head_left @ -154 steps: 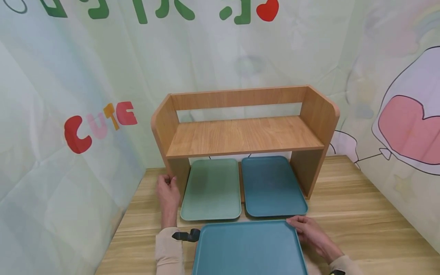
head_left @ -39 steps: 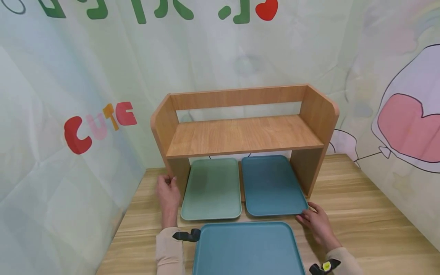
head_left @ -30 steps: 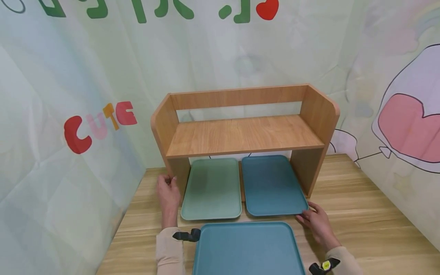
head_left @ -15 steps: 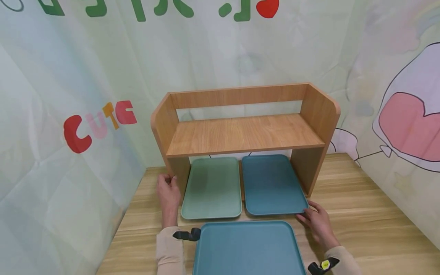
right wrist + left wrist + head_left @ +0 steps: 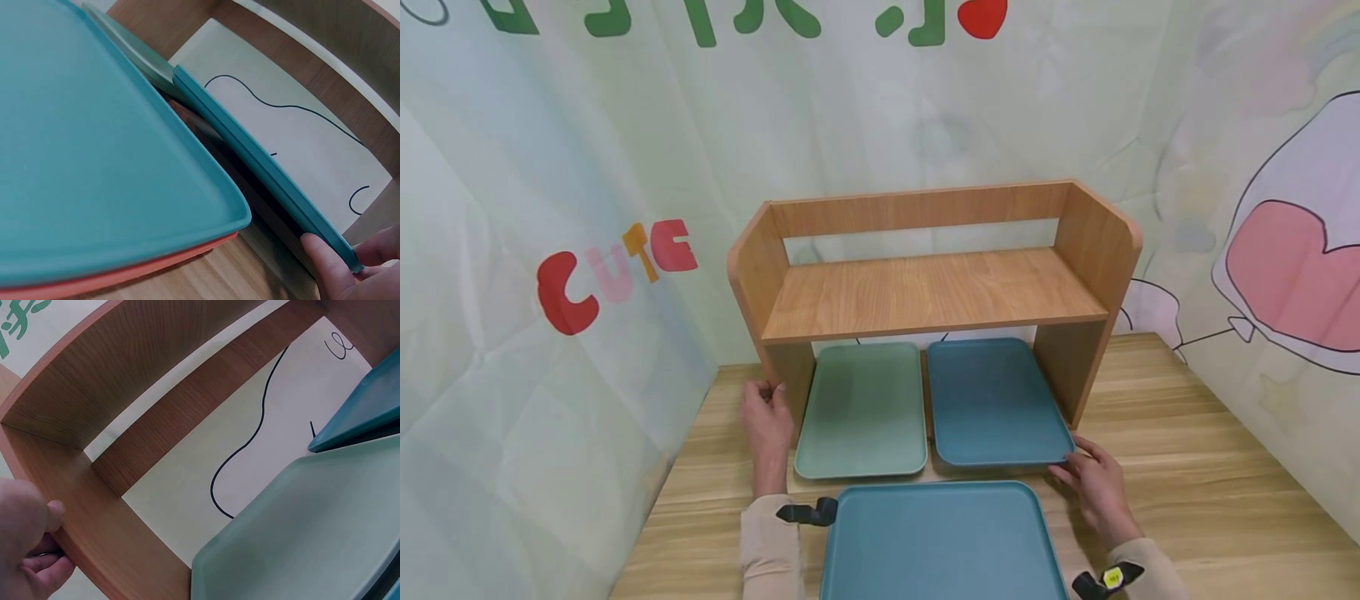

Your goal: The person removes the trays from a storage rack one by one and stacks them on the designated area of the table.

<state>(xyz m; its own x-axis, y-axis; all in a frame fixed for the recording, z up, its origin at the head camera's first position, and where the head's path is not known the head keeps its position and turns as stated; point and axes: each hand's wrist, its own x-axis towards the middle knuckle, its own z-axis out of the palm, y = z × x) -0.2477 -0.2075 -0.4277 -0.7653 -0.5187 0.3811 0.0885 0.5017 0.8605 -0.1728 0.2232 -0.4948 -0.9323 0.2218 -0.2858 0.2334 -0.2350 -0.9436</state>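
Observation:
A wooden desk shelf (image 5: 936, 292) stands at the back of the table. My left hand (image 5: 767, 425) grips the front edge of its left side panel, with the thumb on the panel in the left wrist view. Under the shelf board, a pale green tray (image 5: 861, 417) lies on the left and a dark blue tray (image 5: 996, 408) on the right. My right hand (image 5: 1093, 483) pinches the front right corner of the dark blue tray, thumb and fingers on either side of the rim in the right wrist view.
A larger blue tray (image 5: 940, 542) lies nearest me, partly out of view. Beneath it, an orange-red tray edge (image 5: 137, 273) shows. Printed cloth walls (image 5: 587, 400) enclose the wood-grain table (image 5: 1187, 467) at left, back and right.
My right hand has gone from the near blue tray's corner to the dark blue tray's front right corner. That corner has since shifted very slightly right. My left hand stays on the shelf.

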